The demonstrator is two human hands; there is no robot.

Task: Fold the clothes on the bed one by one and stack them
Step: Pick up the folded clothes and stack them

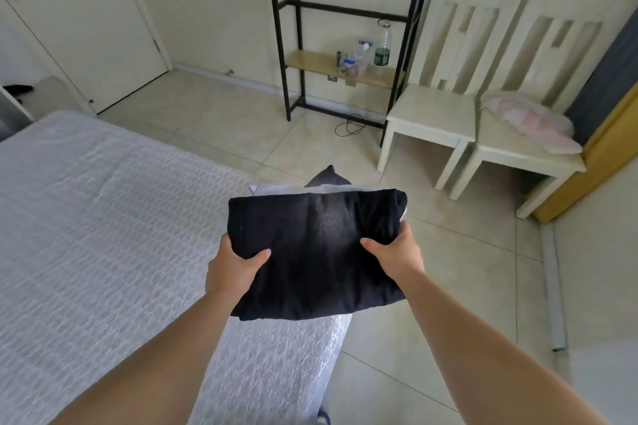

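Note:
A folded black garment (317,245) is held over the right corner of the bed (103,235). My left hand (234,269) grips its left edge with the thumb on top. Its right edge is gripped the same way by my right hand (393,252). Beneath and behind the black garment lie folded clothes, a white one (276,188) and a dark grey one (329,176), of which only the far edges show. Whether the black garment rests on them or hangs just above I cannot tell.
The bed carries a white textured cover. Two white wooden chairs (431,121) stand at the right, one with a pink bundle (528,121) on its seat. A black metal shelf (345,69) with bottles stands against the far wall. The floor is tiled.

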